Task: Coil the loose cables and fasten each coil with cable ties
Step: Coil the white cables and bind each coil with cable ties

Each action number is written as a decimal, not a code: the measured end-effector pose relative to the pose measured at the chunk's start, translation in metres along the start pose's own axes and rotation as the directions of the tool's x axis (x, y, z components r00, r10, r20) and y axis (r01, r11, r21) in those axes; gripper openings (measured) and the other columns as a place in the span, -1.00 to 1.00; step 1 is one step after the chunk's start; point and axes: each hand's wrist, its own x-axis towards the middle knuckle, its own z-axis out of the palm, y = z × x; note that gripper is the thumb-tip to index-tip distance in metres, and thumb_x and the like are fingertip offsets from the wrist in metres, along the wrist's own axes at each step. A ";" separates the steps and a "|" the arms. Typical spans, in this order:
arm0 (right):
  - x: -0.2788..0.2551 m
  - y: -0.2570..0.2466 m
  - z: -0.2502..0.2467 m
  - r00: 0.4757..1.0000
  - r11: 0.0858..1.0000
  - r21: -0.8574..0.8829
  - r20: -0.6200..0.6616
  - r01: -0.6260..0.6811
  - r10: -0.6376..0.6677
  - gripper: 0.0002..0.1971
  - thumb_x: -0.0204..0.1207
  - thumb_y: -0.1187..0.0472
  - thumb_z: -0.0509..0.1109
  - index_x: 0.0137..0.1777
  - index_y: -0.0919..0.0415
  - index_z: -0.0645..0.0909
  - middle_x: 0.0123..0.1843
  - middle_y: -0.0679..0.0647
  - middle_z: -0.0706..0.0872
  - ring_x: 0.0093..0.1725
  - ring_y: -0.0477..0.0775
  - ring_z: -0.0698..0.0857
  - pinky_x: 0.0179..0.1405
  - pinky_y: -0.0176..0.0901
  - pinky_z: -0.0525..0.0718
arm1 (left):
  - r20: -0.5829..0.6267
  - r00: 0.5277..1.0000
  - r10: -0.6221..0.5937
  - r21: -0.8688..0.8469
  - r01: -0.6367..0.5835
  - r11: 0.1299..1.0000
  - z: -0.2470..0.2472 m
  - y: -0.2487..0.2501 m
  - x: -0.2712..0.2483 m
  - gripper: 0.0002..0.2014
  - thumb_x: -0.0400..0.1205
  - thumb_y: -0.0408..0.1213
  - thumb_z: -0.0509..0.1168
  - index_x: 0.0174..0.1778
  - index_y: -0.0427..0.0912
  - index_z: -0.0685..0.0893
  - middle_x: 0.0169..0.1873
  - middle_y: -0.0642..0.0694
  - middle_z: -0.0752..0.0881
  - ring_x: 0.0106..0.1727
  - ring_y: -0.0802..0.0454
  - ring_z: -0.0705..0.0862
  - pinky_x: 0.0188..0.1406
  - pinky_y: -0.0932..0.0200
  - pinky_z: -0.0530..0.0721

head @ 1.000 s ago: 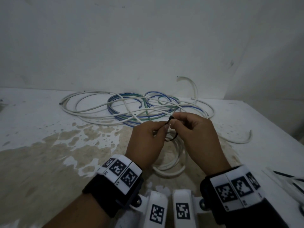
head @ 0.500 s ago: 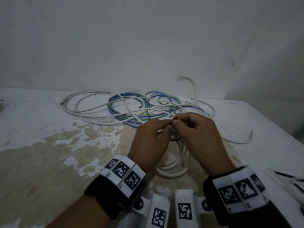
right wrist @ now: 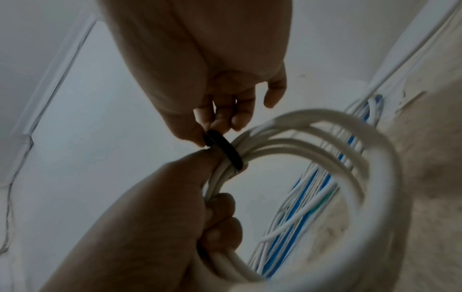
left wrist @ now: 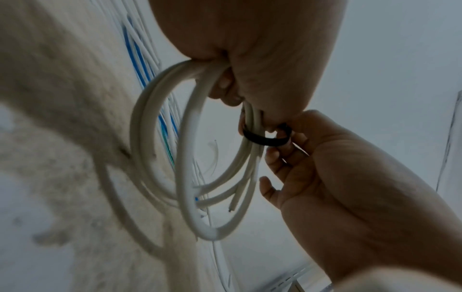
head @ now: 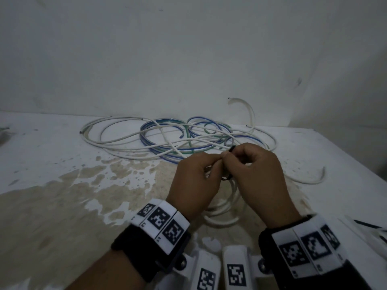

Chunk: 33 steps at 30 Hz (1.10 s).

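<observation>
My left hand (head: 216, 165) grips a small coil of white cable (head: 222, 220) that hangs below it over the table. A black cable tie (left wrist: 265, 140) is looped round the coil's gathered strands just beyond the left hand's fingers. My right hand (head: 229, 162) pinches the tie (right wrist: 225, 150) between thumb and fingers, touching the left hand's fingertips. In the right wrist view the left hand (right wrist: 155, 213) wraps the coil (right wrist: 350, 158) from below. A loose tangle of white, blue and green cables (head: 167, 139) lies on the table behind the hands.
The white table (head: 52, 164) has a large brown stained patch under and left of the hands. A curved white cable end (head: 310, 181) lies to the right. Thin white and black ties (head: 372, 229) lie at the right edge. A wall stands close behind.
Both hands have drifted slightly right together while staying joined. The black tie's loop under the fingers looks smaller than one second ago.
</observation>
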 end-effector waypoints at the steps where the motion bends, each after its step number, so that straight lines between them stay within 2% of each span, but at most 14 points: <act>1: 0.000 -0.001 -0.001 0.999 1.000 0.006 -0.037 0.006 -0.006 -0.79 0.47 0.29 0.45 -0.41 0.19 0.63 -0.50 0.00 0.67 -0.48 -0.22 0.62 -0.46 -0.57 0.44 | 0.017 0.999 -0.032 -0.019 0.032 0.999 0.001 -0.001 0.000 -0.73 0.62 -0.14 0.21 -0.09 -0.09 0.83 -0.24 0.05 0.82 -0.17 0.22 0.72 -0.13 0.14 0.67; 5: 0.000 -0.004 0.000 0.995 0.999 0.030 -0.099 0.030 -0.027 -0.78 0.47 0.32 0.44 -0.41 0.22 0.62 -0.52 -0.08 0.61 -0.49 -0.30 0.58 -0.49 -0.62 0.40 | 0.061 0.996 -0.070 -0.062 0.074 0.995 -0.001 -0.005 0.001 -0.51 0.59 0.09 0.10 -0.11 -0.15 0.84 -0.24 0.01 0.83 -0.19 0.22 0.73 -0.15 0.13 0.64; 8: 0.000 -0.001 0.002 1.000 1.000 0.018 -0.007 0.021 -0.021 -0.81 0.45 0.28 0.45 -0.39 0.21 0.64 -0.48 0.01 0.68 -0.44 -0.18 0.65 -0.45 -0.52 0.47 | 0.000 1.000 -0.018 -0.027 0.018 0.999 -0.003 -0.009 0.001 -0.57 0.60 0.03 0.11 -0.16 -0.12 0.84 -0.28 0.05 0.81 -0.22 0.24 0.71 -0.19 0.21 0.64; 10: 0.001 0.003 0.002 0.998 1.000 0.012 0.063 0.002 -0.003 -0.81 0.45 0.26 0.46 -0.38 0.23 0.65 -0.48 0.01 0.71 -0.44 -0.20 0.67 -0.41 -0.47 0.51 | -0.009 0.998 0.058 0.025 -0.058 0.998 -0.003 -0.008 0.001 -0.63 0.61 -0.06 0.13 -0.21 -0.12 0.82 -0.34 0.02 0.79 -0.28 0.20 0.69 -0.25 0.19 0.62; 12: 0.003 0.006 0.001 0.999 0.999 -0.047 0.048 0.019 -0.017 -0.80 0.47 0.18 0.44 -0.39 0.15 0.65 -0.43 -0.02 0.72 -0.34 -0.19 0.69 -0.26 -0.38 0.55 | -0.007 0.998 0.067 0.037 -0.067 0.997 -0.002 -0.006 0.001 -0.65 0.63 -0.09 0.15 -0.18 -0.14 0.83 -0.33 0.00 0.79 -0.26 0.18 0.69 -0.27 0.26 0.60; 15: 0.005 0.010 0.002 1.000 0.998 -0.058 -0.003 0.021 -0.021 -0.80 0.55 0.16 0.38 -0.32 -0.02 0.61 -0.37 -0.17 0.71 -0.24 -0.31 0.67 -0.23 -0.54 0.49 | -0.008 0.995 -0.097 -0.082 0.096 0.992 0.000 -0.003 0.003 -0.69 0.66 -0.09 0.20 -0.09 -0.15 0.82 -0.32 0.12 0.78 -0.24 0.30 0.68 -0.28 0.45 0.52; 17: 0.005 0.012 0.003 1.000 0.999 -0.055 0.001 0.003 -0.002 -0.81 0.60 0.16 0.32 -0.26 -0.02 0.58 -0.41 -0.21 0.67 -0.32 -0.38 0.65 -0.34 -0.60 0.44 | 0.011 0.979 -0.204 -0.175 0.203 0.963 0.000 0.000 0.004 -0.74 0.70 -0.15 0.23 -0.08 -0.16 0.80 -0.50 0.24 0.68 -0.41 0.39 0.61 -0.37 0.42 0.47; 20: 0.005 0.013 0.002 1.000 0.992 -0.129 -0.013 0.011 -0.013 -0.84 0.63 0.11 0.26 -0.19 0.04 0.55 -0.41 -0.13 0.64 -0.35 -0.30 0.64 -0.39 -0.55 0.43 | 0.108 0.945 -0.308 -0.314 0.326 0.892 0.001 0.007 0.001 -0.75 0.71 -0.21 0.19 -0.16 -0.19 0.73 -0.73 0.14 0.50 -0.64 0.30 0.44 -0.50 0.29 0.39; 22: 0.006 0.015 0.000 0.997 0.984 -0.173 -0.058 0.032 -0.043 -0.83 0.62 0.13 0.27 -0.22 0.08 0.54 -0.41 -0.13 0.61 -0.33 -0.35 0.59 -0.39 -0.57 0.40 | 0.192 0.925 -0.326 -0.389 0.377 0.841 0.001 0.011 -0.001 -0.72 0.70 -0.20 0.19 -0.08 -0.31 0.71 -0.74 0.08 0.44 -0.67 0.18 0.39 -0.54 0.28 0.38; 24: 0.007 0.017 -0.002 0.994 0.977 -0.206 -0.083 0.048 -0.066 -0.77 0.60 0.15 0.30 -0.31 0.08 0.47 -0.45 -0.08 0.58 -0.35 -0.29 0.57 -0.42 -0.55 0.38 | 0.235 0.928 -0.289 -0.334 0.356 0.873 -0.001 0.012 0.000 -0.75 0.70 -0.19 0.20 -0.05 -0.28 0.70 -0.68 0.02 0.51 -0.65 0.11 0.48 -0.54 0.27 0.47; 26: 0.008 0.020 -0.003 0.994 0.969 -0.241 -0.080 0.054 -0.075 -0.70 0.59 0.18 0.31 -0.37 0.11 0.38 -0.49 0.03 0.55 -0.41 -0.15 0.55 -0.44 -0.44 0.40 | 0.224 0.948 -0.226 -0.256 0.281 0.925 -0.004 0.011 0.001 -0.80 0.70 -0.22 0.24 -0.16 -0.22 0.68 -0.60 0.00 0.60 -0.58 0.09 0.59 -0.49 0.25 0.56; 29: 0.007 0.022 -0.001 0.996 0.967 -0.244 -0.034 0.069 -0.080 -0.72 0.57 0.20 0.32 -0.36 0.23 0.42 -0.48 0.14 0.58 -0.38 0.11 0.63 -0.36 -0.12 0.44 | 0.240 0.948 -0.211 -0.150 0.251 0.956 -0.009 0.005 0.005 -0.77 0.65 -0.20 0.25 -0.30 -0.17 0.64 -0.54 0.00 0.67 -0.44 0.04 0.66 -0.29 0.07 0.66; 31: 0.007 0.022 0.000 0.995 0.965 -0.248 -0.026 0.084 -0.094 -0.73 0.56 0.22 0.33 -0.35 0.27 0.43 -0.48 0.15 0.57 -0.38 0.15 0.60 -0.37 -0.12 0.38 | 0.294 0.926 -0.238 -0.136 0.287 0.948 -0.012 0.008 0.006 -0.74 0.67 -0.27 0.22 -0.36 -0.15 0.60 -0.53 0.01 0.66 -0.42 0.03 0.63 -0.21 0.01 0.64; 33: 0.007 0.022 -0.001 0.996 0.968 -0.237 -0.022 0.083 -0.091 -0.72 0.56 0.22 0.34 -0.35 0.28 0.43 -0.48 0.16 0.57 -0.37 0.15 0.61 -0.38 -0.15 0.39 | 0.277 0.944 -0.181 -0.021 0.194 0.981 -0.014 0.008 0.008 -0.72 0.66 -0.20 0.21 -0.40 -0.08 0.57 -0.50 0.01 0.64 -0.40 0.07 0.59 -0.26 0.12 0.54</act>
